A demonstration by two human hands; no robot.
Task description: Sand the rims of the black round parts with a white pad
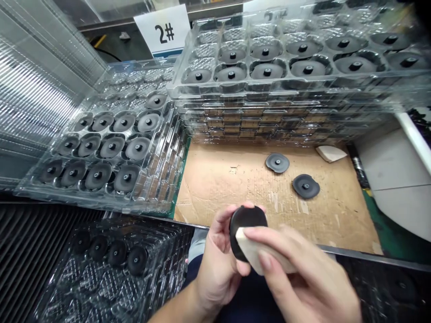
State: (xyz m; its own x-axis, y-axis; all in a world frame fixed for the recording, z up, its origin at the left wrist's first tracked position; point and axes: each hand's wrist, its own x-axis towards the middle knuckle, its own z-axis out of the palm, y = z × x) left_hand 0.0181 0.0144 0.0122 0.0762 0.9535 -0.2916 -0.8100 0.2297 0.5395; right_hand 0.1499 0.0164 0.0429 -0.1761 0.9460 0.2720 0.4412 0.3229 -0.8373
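My left hand (218, 260) grips a round black disc (247, 220) by its edge, just in front of the table's near edge. My right hand (303, 278) presses a pale wedge-shaped pad (251, 253) against the disc's face, fingers closed on it. Two more dark discs (277, 162) (305, 186), each with a small centre hub, lie on the brown cardboard sheet (218, 184) beyond my hands. A second pale pad (332, 153) lies at the cardboard's far right.
A clear plastic tray (158, 170) with several discs sits at the left. A tall stack of similar trays (286, 116) stands behind the cardboard. Another tray (101, 269) with a few discs lies low at the left. A "2#" sign (164, 31) is at the back.
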